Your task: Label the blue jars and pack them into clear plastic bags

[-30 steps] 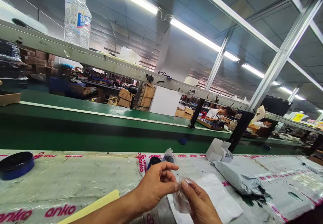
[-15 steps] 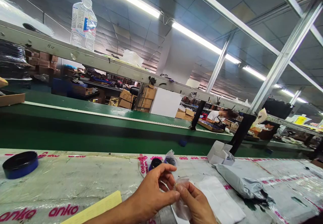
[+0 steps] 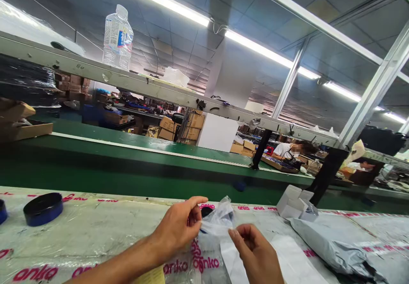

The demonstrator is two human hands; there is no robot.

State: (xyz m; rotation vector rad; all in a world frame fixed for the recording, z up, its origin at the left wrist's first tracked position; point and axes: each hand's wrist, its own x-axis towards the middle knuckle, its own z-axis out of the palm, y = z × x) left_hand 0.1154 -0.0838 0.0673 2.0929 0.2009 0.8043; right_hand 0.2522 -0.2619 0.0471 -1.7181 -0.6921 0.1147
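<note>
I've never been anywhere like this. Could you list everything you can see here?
clear plastic bag: one, transparent, held above the bench
white paper: one, white, bench right of the hands
yellow paper: one, yellow, bottom edge of view
mailer bag: one, grey, bench right
cardboard box: one, white, open, far bench edge
round containers: two, black and blue, bench left
conveyor belt: one, green, beyond the bench
water bottle: one, clear, overhead shelf
cartons: several, brown, background
co-workers: two, far right
left hand: one, holding the bag
right hand: one, beside the bag
</note>
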